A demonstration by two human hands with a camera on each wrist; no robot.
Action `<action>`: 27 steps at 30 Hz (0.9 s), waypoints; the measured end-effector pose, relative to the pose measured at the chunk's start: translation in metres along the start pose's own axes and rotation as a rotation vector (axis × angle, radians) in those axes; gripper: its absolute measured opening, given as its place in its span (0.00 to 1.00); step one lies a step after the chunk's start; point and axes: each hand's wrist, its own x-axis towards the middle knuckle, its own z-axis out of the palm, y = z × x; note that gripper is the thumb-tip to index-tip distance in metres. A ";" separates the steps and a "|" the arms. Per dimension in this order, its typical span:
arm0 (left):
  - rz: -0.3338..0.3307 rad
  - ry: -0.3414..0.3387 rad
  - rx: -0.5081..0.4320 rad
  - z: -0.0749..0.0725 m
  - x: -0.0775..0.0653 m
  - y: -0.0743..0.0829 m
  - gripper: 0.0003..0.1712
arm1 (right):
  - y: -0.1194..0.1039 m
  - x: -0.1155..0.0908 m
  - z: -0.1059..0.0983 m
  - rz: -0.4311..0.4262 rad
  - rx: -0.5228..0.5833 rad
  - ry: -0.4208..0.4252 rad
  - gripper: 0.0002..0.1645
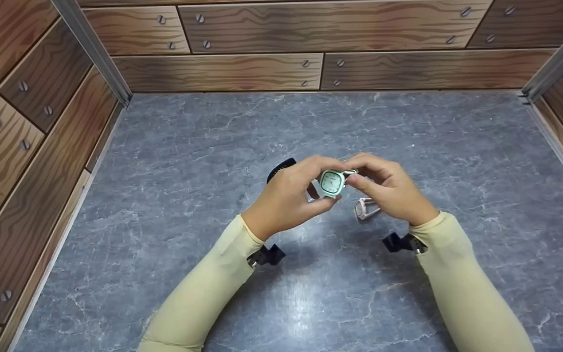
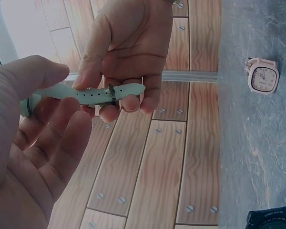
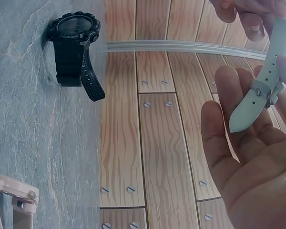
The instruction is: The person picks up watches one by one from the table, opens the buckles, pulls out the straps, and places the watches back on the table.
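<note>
Together, the left hand (image 1: 289, 195) and right hand (image 1: 389, 188) held the green watch (image 1: 332, 182) above the counter (image 1: 174, 161), each grip closed on it. Pink watch (image 1: 363, 209) lay just below the right grip; black watch (image 1: 280, 168) behind the left.

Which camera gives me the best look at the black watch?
Right wrist view: the black watch shows whole, with its strap, on the grey surface. Left wrist view catches only its top at the frame edge; head view shows a sliver behind the left hand.
</note>
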 end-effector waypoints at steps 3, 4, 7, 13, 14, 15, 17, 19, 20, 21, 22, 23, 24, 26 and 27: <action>-0.004 -0.001 0.007 0.000 0.000 0.000 0.24 | 0.000 0.000 0.000 0.003 0.002 0.009 0.14; -0.004 -0.001 0.007 0.000 0.000 0.000 0.23 | 0.000 0.000 0.000 -0.001 0.006 0.010 0.14; -0.007 0.000 0.007 0.000 0.000 -0.001 0.23 | 0.000 0.000 0.000 -0.003 0.012 0.010 0.14; -0.038 0.000 0.007 0.001 0.000 -0.001 0.22 | 0.001 -0.002 -0.001 0.013 0.003 0.014 0.13; -0.042 0.001 0.007 0.001 0.000 -0.001 0.22 | 0.001 -0.003 -0.001 0.016 -0.003 0.013 0.12; -0.046 0.002 0.007 0.001 0.000 -0.001 0.22 | 0.001 -0.003 -0.001 0.019 -0.009 0.013 0.12; -0.054 0.004 0.014 0.001 0.000 -0.002 0.21 | 0.000 -0.003 -0.001 0.023 -0.022 0.013 0.12; -0.059 0.008 0.023 0.001 0.000 -0.002 0.20 | 0.000 -0.003 -0.001 0.023 -0.043 0.015 0.12; -0.063 0.007 0.029 0.001 0.000 -0.002 0.20 | 0.000 -0.003 -0.001 0.022 -0.054 0.018 0.12; -0.070 0.006 0.032 0.000 0.000 -0.003 0.20 | -0.001 -0.002 -0.002 0.022 -0.062 0.022 0.12; -0.077 0.004 0.036 0.000 0.000 -0.004 0.20 | -0.001 -0.002 -0.002 0.021 -0.071 0.028 0.12; -0.085 0.001 0.039 0.000 0.000 -0.004 0.20 | -0.002 -0.002 -0.002 0.020 -0.082 0.037 0.11; -0.096 0.000 0.038 -0.001 0.000 -0.005 0.20 | -0.002 -0.001 -0.002 0.020 -0.097 0.050 0.11; -0.121 -0.003 0.041 -0.002 0.000 -0.006 0.21 | -0.004 -0.001 -0.001 0.019 -0.131 0.077 0.10; -0.131 -0.001 0.050 -0.002 0.000 -0.007 0.21 | -0.004 -0.001 -0.001 0.022 -0.148 0.092 0.10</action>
